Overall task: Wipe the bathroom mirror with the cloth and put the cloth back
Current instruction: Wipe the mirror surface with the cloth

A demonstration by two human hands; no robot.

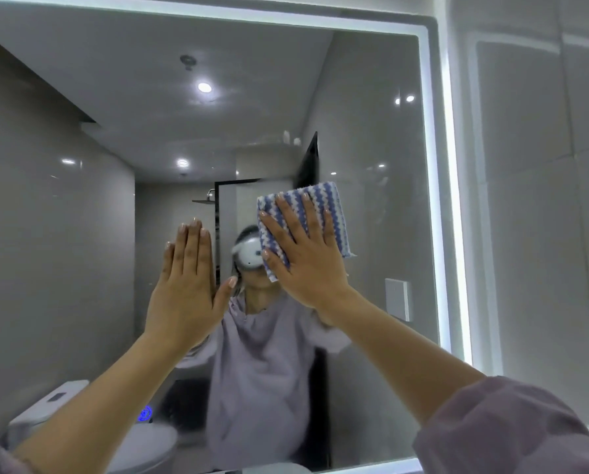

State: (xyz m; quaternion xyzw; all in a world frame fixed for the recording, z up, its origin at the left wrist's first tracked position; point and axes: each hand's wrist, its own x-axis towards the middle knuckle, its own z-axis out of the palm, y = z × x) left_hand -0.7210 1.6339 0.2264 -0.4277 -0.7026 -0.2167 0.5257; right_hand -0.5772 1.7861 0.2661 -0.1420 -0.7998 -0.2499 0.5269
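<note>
While the right hand [308, 258] pressed the cloth [336, 207] against the mirror [372, 131], its fingers lay straight and spread, with nothing curled round the fabric. The cloth, folded and striped in blue and white, sat flat on the glass near the middle, partly covering the reflected head of the person. The left hand [187, 285] was raised just beside it, well apart from the cloth, with its palm toward the glass, fingers straight and close together and thumb out; it held nothing, and whether it touched the mirror could not be told. A lit strip [437, 165] ran along the mirror's top and right edges, with pale glossy wall tiles [543, 165] beyond. A toilet [142, 446] showed in the reflection at lower left.
</note>
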